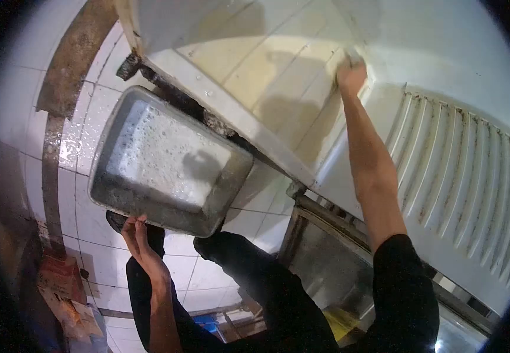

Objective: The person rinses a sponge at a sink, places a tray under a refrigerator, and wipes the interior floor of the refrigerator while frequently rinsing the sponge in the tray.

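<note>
My right hand (352, 77) is closed at the far inner corner of a wide white sink (290, 76), with the arm stretched over the sink's edge. A small pale piece (355, 57) shows at its fingers; its kind is too blurred to tell. Shallow yellowish liquid seems to cover the sink's bottom. Below on the left, a grey rectangular tub (240, 170) holds foamy, soapy water (170, 147). My left hand (140, 242) is at the tub's near rim, fingers loosely bent and fingertips close to or touching it. Nothing shows in that hand.
A ribbed white drainboard (455, 176) adjoins the sink on the right. Beneath it stands a metal-framed panel (328, 259). Wet white tiles (105, 235) cover the floor, and a reddish box (61, 276) lies at lower left. A dark shoe (211, 244) is beside the tub.
</note>
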`<state>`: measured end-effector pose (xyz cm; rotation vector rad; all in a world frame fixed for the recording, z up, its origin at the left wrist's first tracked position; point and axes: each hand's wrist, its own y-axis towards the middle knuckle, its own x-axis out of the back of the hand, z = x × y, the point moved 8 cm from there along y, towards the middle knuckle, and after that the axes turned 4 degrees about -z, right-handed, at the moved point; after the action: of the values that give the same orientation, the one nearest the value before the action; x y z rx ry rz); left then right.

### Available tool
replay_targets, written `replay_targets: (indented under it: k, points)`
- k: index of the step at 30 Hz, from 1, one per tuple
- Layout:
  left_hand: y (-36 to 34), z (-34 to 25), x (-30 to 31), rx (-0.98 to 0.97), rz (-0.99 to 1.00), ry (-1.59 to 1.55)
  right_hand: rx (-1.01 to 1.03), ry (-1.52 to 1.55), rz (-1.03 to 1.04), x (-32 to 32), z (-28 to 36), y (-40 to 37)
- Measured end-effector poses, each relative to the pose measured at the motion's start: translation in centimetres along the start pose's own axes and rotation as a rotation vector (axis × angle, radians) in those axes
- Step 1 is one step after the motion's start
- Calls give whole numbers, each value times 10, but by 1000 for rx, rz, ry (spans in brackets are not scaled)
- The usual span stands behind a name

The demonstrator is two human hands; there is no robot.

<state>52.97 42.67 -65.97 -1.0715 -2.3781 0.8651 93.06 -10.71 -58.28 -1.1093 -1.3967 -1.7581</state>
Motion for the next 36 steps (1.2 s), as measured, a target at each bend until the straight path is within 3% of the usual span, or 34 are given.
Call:
replay_targets:
  k: [2,6,10,12,14,17,19,21,22,24,26,29,31,33,35,36]
  points:
    - [-2,0,-8,-43,66,31,38,80,219,22,37,20]
    - [-18,-14,-25,-15,95,23,-42,-131,444,24,-26,20]
    - [-19,-5,-30,25,84,27,-110,-90,377,4,-16,30]
    - [-20,-13,-38,2,107,45,301,64,335,-23,29,60]
    - [-26,-18,-47,-12,156,64,232,120,525,-27,57,74]
    - [-22,-22,-55,-32,183,75,190,358,555,-2,61,79]
    - [-24,-18,-38,81,80,56,15,213,497,14,-6,71]
    - [-17,-25,-32,-3,57,-11,86,69,351,18,-33,50]
    - [-14,-26,-30,19,57,-20,109,90,354,10,1,48]
    - [-14,-29,-23,61,56,-9,-126,98,193,17,55,27]
    - [-11,-32,-26,76,24,-35,182,399,-51,-37,80,48]
    - [-11,-27,-24,70,30,-3,202,330,-15,-26,151,64]
    - [-9,-31,-21,20,51,14,110,581,167,-25,170,75]
    - [-7,-37,-22,-25,65,32,183,488,73,-57,165,105]
    - [-6,-39,-18,60,6,-70,208,298,12,-65,171,102]
    - [-5,-38,-16,67,8,-71,188,483,46,-49,196,81]
